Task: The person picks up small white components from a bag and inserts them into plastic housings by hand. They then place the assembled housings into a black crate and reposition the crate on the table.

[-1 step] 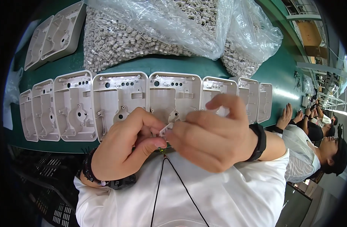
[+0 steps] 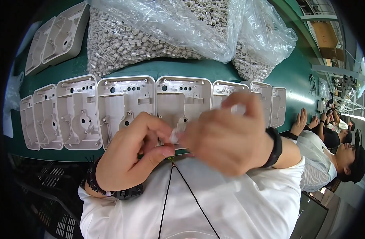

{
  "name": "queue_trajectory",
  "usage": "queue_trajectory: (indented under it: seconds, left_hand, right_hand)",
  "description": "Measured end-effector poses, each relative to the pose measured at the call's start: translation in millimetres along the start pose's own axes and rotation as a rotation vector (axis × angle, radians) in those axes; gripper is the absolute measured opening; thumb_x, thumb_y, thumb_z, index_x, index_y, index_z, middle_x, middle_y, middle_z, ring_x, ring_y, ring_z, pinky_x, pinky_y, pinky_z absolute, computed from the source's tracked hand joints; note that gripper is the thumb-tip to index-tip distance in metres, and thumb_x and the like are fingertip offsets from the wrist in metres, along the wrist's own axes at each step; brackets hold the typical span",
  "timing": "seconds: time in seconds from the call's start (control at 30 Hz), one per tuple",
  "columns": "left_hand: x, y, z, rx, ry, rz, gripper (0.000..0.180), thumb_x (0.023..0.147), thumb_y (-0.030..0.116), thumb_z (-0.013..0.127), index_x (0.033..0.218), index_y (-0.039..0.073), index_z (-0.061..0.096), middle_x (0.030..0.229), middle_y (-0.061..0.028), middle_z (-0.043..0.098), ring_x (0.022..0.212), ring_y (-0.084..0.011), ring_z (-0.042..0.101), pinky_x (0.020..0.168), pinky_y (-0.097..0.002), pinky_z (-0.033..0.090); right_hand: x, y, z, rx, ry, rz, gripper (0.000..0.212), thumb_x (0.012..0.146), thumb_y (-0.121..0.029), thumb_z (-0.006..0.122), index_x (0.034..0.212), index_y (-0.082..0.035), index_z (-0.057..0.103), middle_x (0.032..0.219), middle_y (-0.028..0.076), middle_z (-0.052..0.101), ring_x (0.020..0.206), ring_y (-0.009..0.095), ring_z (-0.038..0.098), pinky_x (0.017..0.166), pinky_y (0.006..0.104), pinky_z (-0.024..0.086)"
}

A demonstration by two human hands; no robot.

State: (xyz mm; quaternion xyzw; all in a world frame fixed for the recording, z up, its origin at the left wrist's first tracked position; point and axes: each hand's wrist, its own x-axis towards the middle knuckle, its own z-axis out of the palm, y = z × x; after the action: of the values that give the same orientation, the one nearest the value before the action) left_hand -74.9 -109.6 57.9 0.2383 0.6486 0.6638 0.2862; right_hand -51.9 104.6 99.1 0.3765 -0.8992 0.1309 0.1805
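Close in front of my chest, a small whitish plastic part point(image 2: 175, 136) sits between the fingertips of both hands, smeared by motion. My left hand point(image 2: 140, 149) is curled, its index fingertip against the part and its thumb just below. Bent fingers of my right hand point(image 2: 230, 135) close on the part from the other side, blurred, with the index finger raised. Just beyond my hands stands a row of light grey plastic housings point(image 2: 126, 97), open side facing me. My right hand hides the lower part of some of them.
Clear plastic bags point(image 2: 150, 40) full of small whitish parts lie behind the row on the green table point(image 2: 158, 67). More housings point(image 2: 59, 38) stand at the far left. Black crates point(image 2: 43, 191) are at the lower left. Co-workers point(image 2: 318, 155) sit along the table to the right.
My right hand has shifted slightly and is now blurred, along with the small part at its fingertips. My left hand has hardly moved.
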Motion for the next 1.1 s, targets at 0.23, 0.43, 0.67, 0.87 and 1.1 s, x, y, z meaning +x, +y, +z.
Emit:
queue_trajectory:
  seconds: [0.23, 0.43, 0.67, 0.87, 1.1]
  left_hand:
    - [-2.0, -9.9, -15.0, -0.003, 0.406, 0.273, 0.018, 0.078, -0.008, 0.049, 0.088, 0.007, 0.048, 0.102, -0.0112, 0.048, 0.083, -0.0156, 0.042, 0.076, -0.0269, 0.037]
    - [-5.5, -16.8, -19.5, -0.047, 0.544, 0.431, 0.017, 0.080, -0.007, 0.049, 0.080, 0.010, 0.046, 0.101, -0.0129, 0.046, 0.088, -0.0188, 0.043, 0.080, -0.0320, 0.040]
    - [-4.2, -13.4, -20.2, -0.272, 0.484, 0.355, 0.011, 0.086, -0.002, 0.052, 0.086, 0.007, 0.044, 0.104, -0.0144, 0.046, 0.079, -0.0169, 0.052, 0.072, -0.0314, 0.050]
    - [-3.0, -15.0, -21.7, -0.275, 0.518, 0.281, 0.015, 0.087, 0.001, 0.054, 0.096, 0.002, 0.042, 0.109, -0.0170, 0.047, 0.079, -0.0211, 0.061, 0.067, -0.0303, 0.053]
    - [-0.6, -12.5, -17.3, -0.413, 0.334, 0.407, 0.035, 0.087, 0.008, 0.059, 0.113, -0.001, 0.037, 0.128, -0.0250, 0.041, 0.106, -0.0304, 0.058, 0.082, -0.0367, 0.051]
  right_hand:
    - [-6.0, 61.1, 32.2, 0.046, -0.294, 0.137, 0.009, 0.062, -0.016, 0.063, 0.066, -0.008, 0.059, 0.085, 0.000, 0.051, 0.078, 0.018, 0.049, 0.069, 0.0294, 0.039]
    - [0.2, 63.9, 54.5, 0.049, -0.372, 0.023, 0.009, 0.063, -0.015, 0.062, 0.065, -0.007, 0.060, 0.095, 0.005, 0.048, 0.089, 0.020, 0.045, 0.074, 0.0301, 0.042]
    - [7.3, 66.7, 40.6, 0.035, -0.443, -0.012, 0.010, 0.067, -0.013, 0.061, 0.074, -0.007, 0.065, 0.107, 0.004, 0.052, 0.096, 0.021, 0.047, 0.073, 0.0300, 0.043]
    - [31.4, 36.6, 27.1, 0.248, -0.129, 0.068, 0.018, 0.067, -0.013, 0.067, 0.084, -0.007, 0.066, 0.104, 0.006, 0.056, 0.089, 0.021, 0.051, 0.071, 0.0299, 0.042]
    - [55.1, -9.5, 36.0, 0.417, 0.194, 0.115, 0.025, 0.061, -0.013, 0.073, 0.083, -0.008, 0.063, 0.093, 0.007, 0.058, 0.076, 0.019, 0.052, 0.066, 0.0304, 0.038]
